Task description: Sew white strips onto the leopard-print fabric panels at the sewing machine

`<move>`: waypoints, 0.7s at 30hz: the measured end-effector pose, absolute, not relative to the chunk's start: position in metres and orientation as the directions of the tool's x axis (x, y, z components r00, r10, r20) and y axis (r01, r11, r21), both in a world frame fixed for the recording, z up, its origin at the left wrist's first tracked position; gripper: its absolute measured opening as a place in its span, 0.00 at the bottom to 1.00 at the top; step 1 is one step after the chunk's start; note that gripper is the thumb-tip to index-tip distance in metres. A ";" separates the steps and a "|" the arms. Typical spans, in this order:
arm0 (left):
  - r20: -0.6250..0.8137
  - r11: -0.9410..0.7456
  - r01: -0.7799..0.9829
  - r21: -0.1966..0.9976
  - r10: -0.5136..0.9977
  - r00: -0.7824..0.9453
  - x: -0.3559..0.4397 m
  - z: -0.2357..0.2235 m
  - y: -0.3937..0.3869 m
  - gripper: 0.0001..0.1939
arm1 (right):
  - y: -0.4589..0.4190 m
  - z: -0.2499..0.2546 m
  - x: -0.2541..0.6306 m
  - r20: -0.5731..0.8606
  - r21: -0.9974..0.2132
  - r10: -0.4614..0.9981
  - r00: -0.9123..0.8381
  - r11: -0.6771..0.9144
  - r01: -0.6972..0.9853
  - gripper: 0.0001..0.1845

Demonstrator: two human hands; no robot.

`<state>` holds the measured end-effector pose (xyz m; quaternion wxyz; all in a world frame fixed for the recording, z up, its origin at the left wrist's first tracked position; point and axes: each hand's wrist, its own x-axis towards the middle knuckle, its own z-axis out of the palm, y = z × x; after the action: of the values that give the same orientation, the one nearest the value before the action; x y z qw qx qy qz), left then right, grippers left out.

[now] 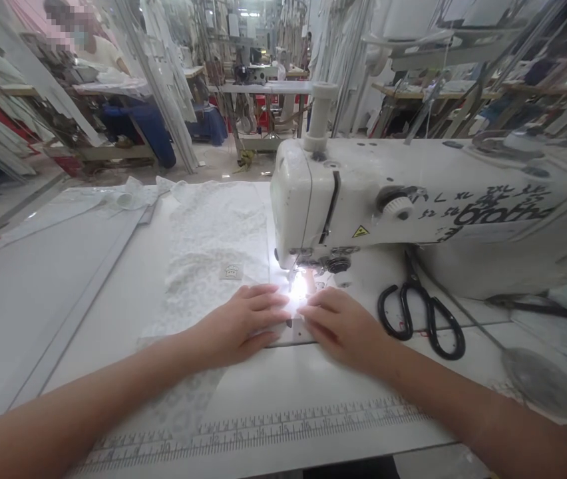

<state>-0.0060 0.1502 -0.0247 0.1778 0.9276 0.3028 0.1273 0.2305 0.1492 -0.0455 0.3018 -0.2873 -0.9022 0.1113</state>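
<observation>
A white sewing machine [343,199] stands at the right, its lamp glaring over the needle area. My left hand [248,319] lies flat on a pale patterned fabric [213,233], fingers stretched toward the needle. A small label with a printed figure [231,271] rests on that fabric, just beyond the left hand. Right of the needle, my right hand [341,326] has its fingers bent and pressed together at the bright spot. Whatever is between those fingertips is washed out by the glare. Black-handled scissors [420,306] lie to the right of the right hand.
A ruler tape [273,429] runs along the table's front edge. A round grey metal plate [543,382] on a stem sits at the right. More white fabric [114,199] lies at the back left. Beyond are other sewing stations, metal posts and a seated person [98,53].
</observation>
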 end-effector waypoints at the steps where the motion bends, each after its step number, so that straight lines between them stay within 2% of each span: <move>1: 0.129 -0.752 0.516 0.411 0.608 0.783 -0.006 -0.025 0.150 0.17 | 0.148 -0.045 0.230 0.461 -0.346 0.574 -0.677 0.819 0.458 0.10; 4: 0.136 -0.752 0.506 0.422 0.604 0.785 -0.006 -0.025 0.149 0.18 | 0.143 -0.045 0.228 0.420 -0.277 0.552 -0.721 0.834 0.477 0.10; 9: 0.114 -0.756 0.513 0.407 0.600 0.792 -0.008 -0.024 0.153 0.19 | 0.144 -0.045 0.227 0.391 -0.249 0.556 -0.734 0.831 0.497 0.12; 16: 0.125 -0.778 0.532 0.334 0.596 0.793 -0.009 -0.027 0.175 0.19 | 0.156 -0.047 0.221 0.351 -0.175 0.630 -0.693 0.771 0.613 0.13; 21: 0.135 -0.787 0.522 0.330 0.586 0.799 -0.009 -0.026 0.190 0.18 | 0.155 -0.045 0.221 0.316 -0.154 0.675 -0.667 0.730 0.666 0.19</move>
<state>-0.0088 0.1902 -0.0256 0.1396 0.9381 0.2952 0.1157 0.2214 0.1551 -0.0446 0.1780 -0.3673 -0.9128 0.0126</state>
